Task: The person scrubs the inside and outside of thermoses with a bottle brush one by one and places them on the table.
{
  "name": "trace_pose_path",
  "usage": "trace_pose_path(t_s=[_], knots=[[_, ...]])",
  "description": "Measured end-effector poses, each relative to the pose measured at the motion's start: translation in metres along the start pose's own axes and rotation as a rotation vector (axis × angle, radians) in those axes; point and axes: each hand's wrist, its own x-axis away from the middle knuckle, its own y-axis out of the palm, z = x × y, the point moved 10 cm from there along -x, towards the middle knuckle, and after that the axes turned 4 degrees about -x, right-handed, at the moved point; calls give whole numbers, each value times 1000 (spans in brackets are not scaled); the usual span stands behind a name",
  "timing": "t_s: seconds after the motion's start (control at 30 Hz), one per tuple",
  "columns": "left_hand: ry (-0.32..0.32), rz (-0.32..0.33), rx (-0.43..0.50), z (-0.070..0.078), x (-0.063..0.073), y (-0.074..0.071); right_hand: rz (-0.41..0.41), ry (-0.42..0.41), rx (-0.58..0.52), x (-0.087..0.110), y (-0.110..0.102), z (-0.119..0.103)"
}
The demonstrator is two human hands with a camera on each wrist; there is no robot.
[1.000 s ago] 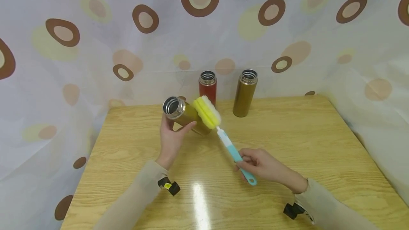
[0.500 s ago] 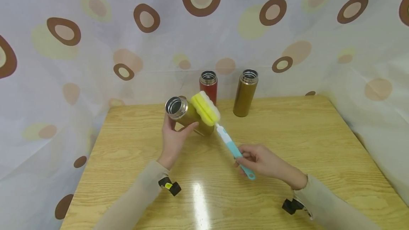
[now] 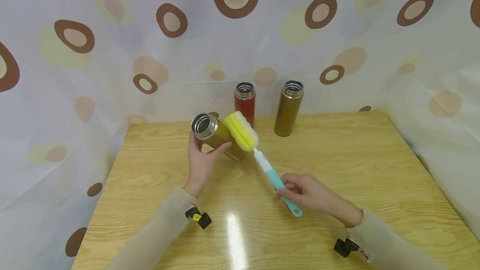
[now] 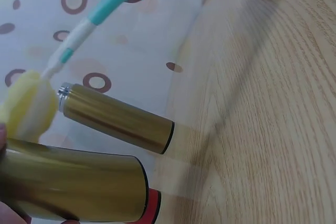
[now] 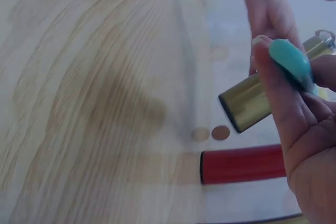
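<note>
My left hand [image 3: 201, 163] grips a gold thermos bottle [image 3: 221, 136], tilted with its lidless steel mouth toward the upper left. The bottle appears lifted off the table. Between finger and thumb, my right hand [image 3: 307, 191] holds the turquoise handle of a bottle brush [image 3: 276, 179]. Its yellow and white sponge head [image 3: 241, 131] lies at the bottle's outer side, seemingly touching it. In the left wrist view the sponge [image 4: 31, 106] sits along the gold bottle [image 4: 79, 182]. The right wrist view shows the handle end [image 5: 290, 59] in my right hand.
A red bottle [image 3: 244, 102] stands upright behind the brush head, partly hidden. To its right stands another lidless gold bottle [image 3: 288, 109]. Both are near the back edge of the wooden table [image 3: 337, 149], before a patterned cloth [image 3: 210, 45].
The brush has shifted slightly up and then back down along the bottle's side. The held bottle has moved a little right, then left again. Both hands keep their holds.
</note>
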Motion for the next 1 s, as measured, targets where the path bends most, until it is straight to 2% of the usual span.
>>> trace_pose_path(t_s=[0.17,0.27,0.37,0.53,0.67,0.77,1.0], knots=[[-5,-2,2,-3,1,4,32,-106,28,-5,5,-23],[4,1,20,-2,2,6,43,-114,64,-7,7,-26],[16,-1,34,1,2,6,55,-86,106,-7,5,-21],[46,-11,48,6,1,3,73,17,138,-2,-6,3],[68,-33,56,8,0,2,69,109,106,3,-13,21],[58,-43,61,7,0,2,63,137,84,5,-16,26],[-23,-74,81,-4,1,7,90,21,71,2,-22,2]])
